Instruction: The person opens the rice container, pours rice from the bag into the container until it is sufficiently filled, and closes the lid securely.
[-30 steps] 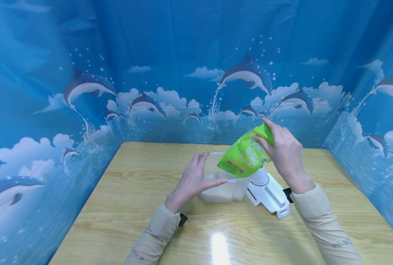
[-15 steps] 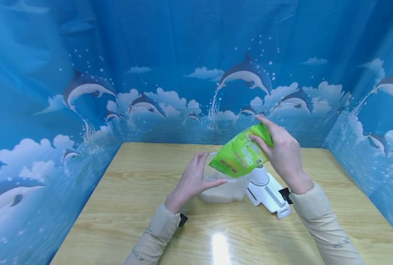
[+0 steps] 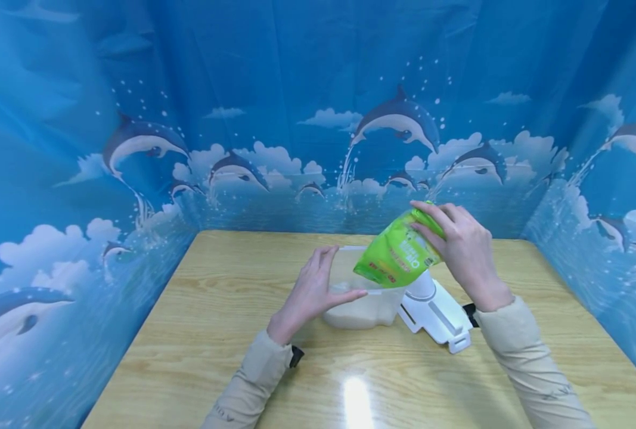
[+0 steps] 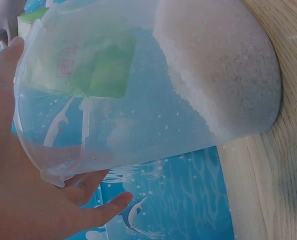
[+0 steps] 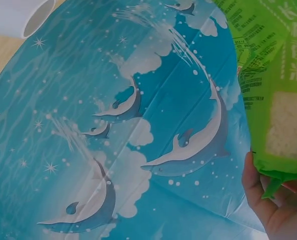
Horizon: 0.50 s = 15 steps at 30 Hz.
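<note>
Right hand [image 3: 467,253] grips green plastic rice bag [image 3: 395,253], left hand [image 3: 311,292] spans translucent plastic tub [image 3: 359,313]: tip slowly, low end toward left edge of bench [image 3: 226,322].

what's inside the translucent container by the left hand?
Pale, rice-like grains at the bottom of the container, seen through its wall. In the head view, the green bag covers part of the interior; whatever lies behind it there can't be seen.
</note>
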Each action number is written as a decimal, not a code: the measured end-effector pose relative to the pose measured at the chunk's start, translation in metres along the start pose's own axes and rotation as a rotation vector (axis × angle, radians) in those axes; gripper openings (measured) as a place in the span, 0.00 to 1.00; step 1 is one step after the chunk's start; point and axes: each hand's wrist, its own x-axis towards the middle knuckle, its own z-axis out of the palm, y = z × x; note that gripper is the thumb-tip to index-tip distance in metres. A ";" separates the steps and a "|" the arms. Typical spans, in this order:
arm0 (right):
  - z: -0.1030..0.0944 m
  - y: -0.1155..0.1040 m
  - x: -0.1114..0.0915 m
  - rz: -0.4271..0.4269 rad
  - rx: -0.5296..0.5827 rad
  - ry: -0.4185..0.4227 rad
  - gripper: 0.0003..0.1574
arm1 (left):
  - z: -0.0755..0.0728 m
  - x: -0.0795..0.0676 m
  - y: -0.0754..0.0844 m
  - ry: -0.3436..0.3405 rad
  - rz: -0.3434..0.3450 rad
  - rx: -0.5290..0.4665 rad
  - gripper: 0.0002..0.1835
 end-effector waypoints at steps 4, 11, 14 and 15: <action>0.002 0.004 -0.001 -0.006 -0.008 0.016 0.32 | 0.000 0.000 0.000 0.006 0.005 -0.005 0.58; 0.002 0.001 0.000 0.050 0.058 0.037 0.31 | 0.000 0.000 0.000 -0.002 -0.001 0.003 0.58; -0.001 -0.002 0.001 0.101 0.101 0.026 0.30 | -0.001 0.000 0.000 -0.001 0.002 0.002 0.58; -0.002 -0.003 0.001 0.114 0.106 0.012 0.29 | -0.001 0.000 0.000 0.000 0.002 0.002 0.58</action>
